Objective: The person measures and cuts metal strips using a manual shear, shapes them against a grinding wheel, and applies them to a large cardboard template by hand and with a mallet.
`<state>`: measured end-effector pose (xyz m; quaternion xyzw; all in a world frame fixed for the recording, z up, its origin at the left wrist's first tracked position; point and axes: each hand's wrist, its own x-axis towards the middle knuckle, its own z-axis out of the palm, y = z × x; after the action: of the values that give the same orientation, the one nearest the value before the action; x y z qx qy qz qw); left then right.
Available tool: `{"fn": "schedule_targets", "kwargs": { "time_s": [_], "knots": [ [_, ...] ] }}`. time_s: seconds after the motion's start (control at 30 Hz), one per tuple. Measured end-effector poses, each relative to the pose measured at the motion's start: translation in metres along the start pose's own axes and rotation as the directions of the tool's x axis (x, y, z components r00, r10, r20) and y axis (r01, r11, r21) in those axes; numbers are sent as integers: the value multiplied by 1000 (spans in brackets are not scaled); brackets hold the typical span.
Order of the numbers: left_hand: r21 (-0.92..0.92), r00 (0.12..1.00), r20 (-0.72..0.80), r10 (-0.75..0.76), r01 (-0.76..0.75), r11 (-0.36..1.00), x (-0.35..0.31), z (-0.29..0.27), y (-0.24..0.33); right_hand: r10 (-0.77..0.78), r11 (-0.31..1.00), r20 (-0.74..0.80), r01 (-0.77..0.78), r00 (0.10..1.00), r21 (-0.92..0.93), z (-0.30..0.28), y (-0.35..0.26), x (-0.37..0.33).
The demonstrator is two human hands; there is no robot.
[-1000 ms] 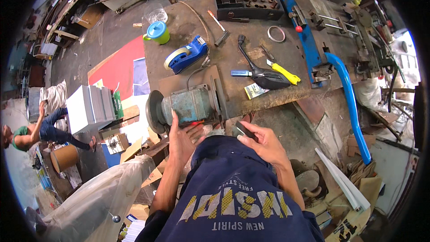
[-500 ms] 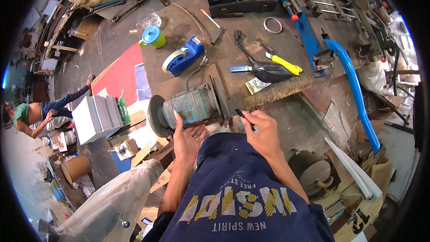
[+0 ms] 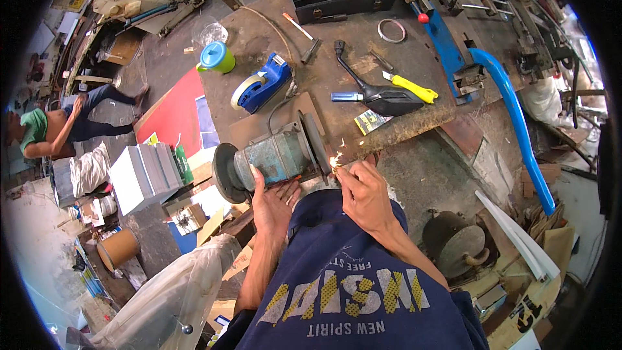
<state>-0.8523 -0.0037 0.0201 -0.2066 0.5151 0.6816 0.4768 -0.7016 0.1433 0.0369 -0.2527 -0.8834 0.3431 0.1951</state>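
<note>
A worn grey-blue bench grinder (image 3: 275, 157) stands at the bench's near edge, with a wheel at each end. My left hand (image 3: 273, 204) lies against its near side, fingers outstretched, thumb up along the motor housing, holding nothing. Beside the right-hand wheel (image 3: 315, 146), my right hand (image 3: 367, 198) is closed in a pinch on a small dark metal piece, mostly hidden by the fingers. Bright orange sparks (image 3: 335, 157) fly where the piece meets the wheel.
On the bench are a blue tape dispenser (image 3: 262, 84), lidded green cup (image 3: 218, 58), hammer (image 3: 311, 50), black mirror-shaped part (image 3: 391, 100) and yellow cutter (image 3: 414, 89). A blue bent lever (image 3: 512, 116) juts out at right. Another person (image 3: 71, 116) stands far left.
My right hand has moved slightly left, bringing the dark metal piece to the wheel, and sparks have appeared. The left hand stays on the grinder. The other person has shifted their stance.
</note>
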Motion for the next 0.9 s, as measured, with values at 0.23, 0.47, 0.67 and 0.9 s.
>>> {"fn": "schedule_targets", "kwargs": {
  "time_s": [0.23, 0.47, 0.67, 0.9],
  "knots": [
    [22, 1000, 18, -8, 7, 1000, 4, -6, -2, -28, 999, -57, 30, 998, 35, 2, 1, 2],
    [85, 1000, 17, -17, 16, 996, 3, -4, -1, -16, 999, -60, 19, 998, 46, 1, -1, 2],
    [114, 999, 41, -23, 19, 993, 2, -5, 1, -15, 999, -74, 18, 997, 45, 5, -2, 2],
    [122, 999, 38, -26, 21, 992, 3, -2, 1, 0, 998, -77, 5, 997, 61, -5, -9, 8]
  ]
}}
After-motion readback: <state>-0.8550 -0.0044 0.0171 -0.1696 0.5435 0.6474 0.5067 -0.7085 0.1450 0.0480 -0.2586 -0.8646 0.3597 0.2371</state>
